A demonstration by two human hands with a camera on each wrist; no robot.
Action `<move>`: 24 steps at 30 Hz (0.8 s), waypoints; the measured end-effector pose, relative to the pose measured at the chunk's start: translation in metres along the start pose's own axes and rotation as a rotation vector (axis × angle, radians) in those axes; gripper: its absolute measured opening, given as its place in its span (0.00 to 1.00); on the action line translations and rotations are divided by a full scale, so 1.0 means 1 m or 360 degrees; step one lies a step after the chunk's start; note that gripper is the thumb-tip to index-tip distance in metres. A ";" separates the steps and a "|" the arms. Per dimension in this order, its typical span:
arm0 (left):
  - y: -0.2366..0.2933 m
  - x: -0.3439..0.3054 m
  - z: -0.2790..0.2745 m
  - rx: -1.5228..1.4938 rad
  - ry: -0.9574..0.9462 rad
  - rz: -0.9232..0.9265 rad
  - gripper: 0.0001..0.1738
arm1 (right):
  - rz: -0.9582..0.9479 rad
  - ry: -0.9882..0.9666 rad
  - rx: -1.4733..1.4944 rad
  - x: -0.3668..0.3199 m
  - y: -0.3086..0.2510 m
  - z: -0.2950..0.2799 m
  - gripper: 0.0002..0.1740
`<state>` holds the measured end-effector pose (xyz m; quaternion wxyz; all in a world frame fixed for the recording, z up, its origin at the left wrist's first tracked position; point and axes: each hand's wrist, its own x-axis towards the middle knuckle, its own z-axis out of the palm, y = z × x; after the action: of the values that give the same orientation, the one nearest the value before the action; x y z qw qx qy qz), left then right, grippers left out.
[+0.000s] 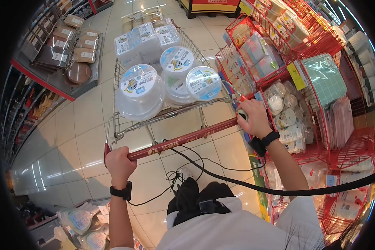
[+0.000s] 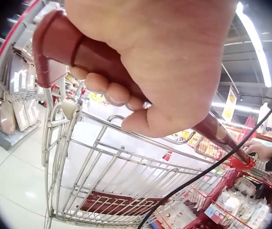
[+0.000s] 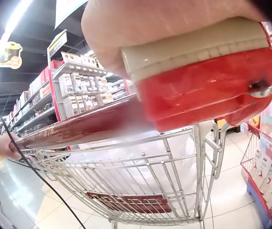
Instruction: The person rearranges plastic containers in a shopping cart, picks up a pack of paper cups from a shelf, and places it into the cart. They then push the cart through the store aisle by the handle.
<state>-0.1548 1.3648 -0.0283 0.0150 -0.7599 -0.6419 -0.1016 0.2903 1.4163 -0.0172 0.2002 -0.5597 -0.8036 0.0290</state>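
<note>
A metal shopping cart stands in front of me, with a dark red push handle. At the handle's left end my left hand grips the bar; its fingers curl underneath in the left wrist view. My right hand holds the right end, over a red and cream housing that fills much of the right wrist view. Inside the cart are round clear plastic tubs with printed lids, a smaller round tub, and rectangular packs behind them.
Red wire racks of packaged goods run close along the right side. A low shelf with boxed items is at the left. More packages lie at lower left. A black cable crosses in front of my body over the tiled floor.
</note>
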 end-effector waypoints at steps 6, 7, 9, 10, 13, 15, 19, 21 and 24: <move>-0.004 0.053 -0.001 -0.0040 -0.0394 -0.0070 0.07 | 0.0079 -0.0071 0.0044 0.040 0.023 0.010 0.12; -0.004 0.062 0.001 -0.0040 -0.0381 -0.0075 0.07 | 0.0096 -0.0084 0.0032 0.047 0.025 0.012 0.12; -0.006 0.081 0.006 -0.0103 -0.0428 -0.0059 0.06 | 0.0086 -0.0069 0.0029 0.061 0.029 0.016 0.12; -0.008 0.090 0.009 -0.0127 -0.0437 -0.0040 0.05 | 0.0087 -0.0057 0.0027 0.069 0.033 0.018 0.12; -0.008 0.120 0.013 -0.0117 -0.0508 -0.0061 0.05 | 0.0057 -0.0014 0.0058 0.093 0.051 0.028 0.12; -0.015 0.148 0.018 -0.0099 -0.0499 -0.0070 0.05 | 0.0082 -0.0026 0.0040 0.119 0.055 0.030 0.12; -0.018 0.188 0.024 -0.0035 -0.0527 -0.0130 0.06 | 0.0087 -0.0018 0.0050 0.155 0.074 0.042 0.12; -0.025 0.206 0.030 -0.0011 -0.0535 -0.0141 0.06 | 0.0075 0.0002 0.0047 0.174 0.081 0.049 0.12; -0.035 0.241 0.037 0.0008 -0.0538 -0.0120 0.07 | 0.0039 0.0077 0.0038 0.207 0.095 0.060 0.12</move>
<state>-0.1471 1.6110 -0.0264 -0.0951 -0.7416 -0.6635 0.0287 0.2921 1.6512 -0.0380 0.2259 -0.5676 -0.7912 0.0277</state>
